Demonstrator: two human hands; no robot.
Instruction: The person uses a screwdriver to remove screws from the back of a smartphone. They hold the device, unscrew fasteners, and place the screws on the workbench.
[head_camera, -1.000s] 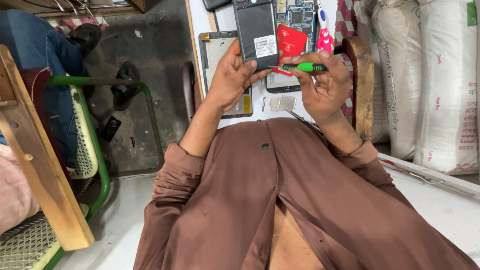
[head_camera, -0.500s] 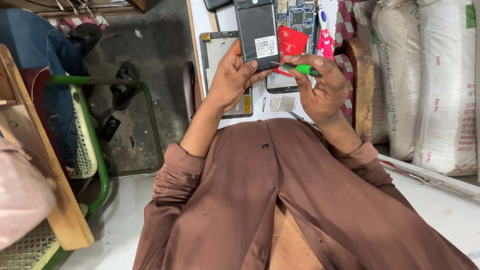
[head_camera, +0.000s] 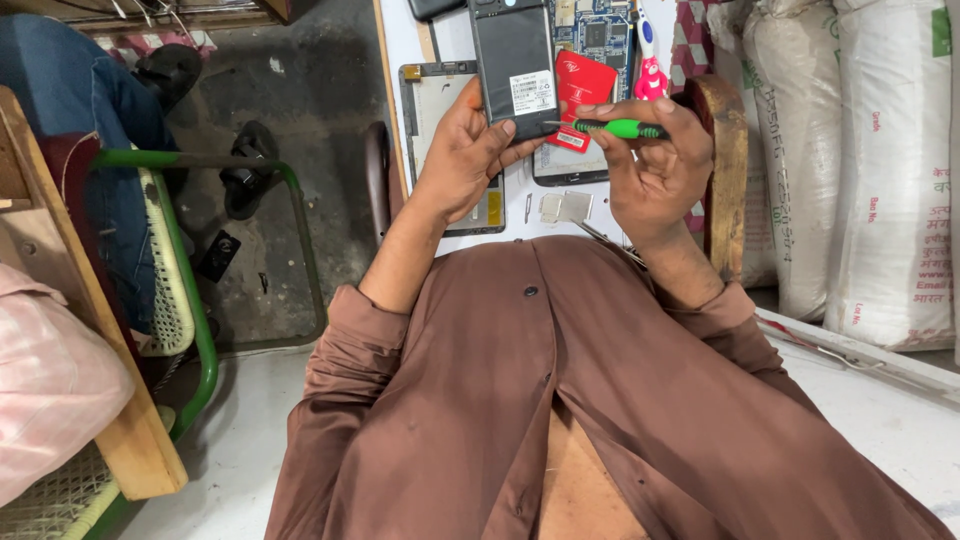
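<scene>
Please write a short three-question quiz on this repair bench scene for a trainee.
1. True or false: the left hand holds the dark phone with its open back facing up.
2. What does the right hand hold? A) a toothbrush B) a green-handled screwdriver C) a hammer
3. Fill in: the flat card-like thing just behind the screwdriver is coloured ____.

Key: 1 true; 2 B; 3 red.
</scene>
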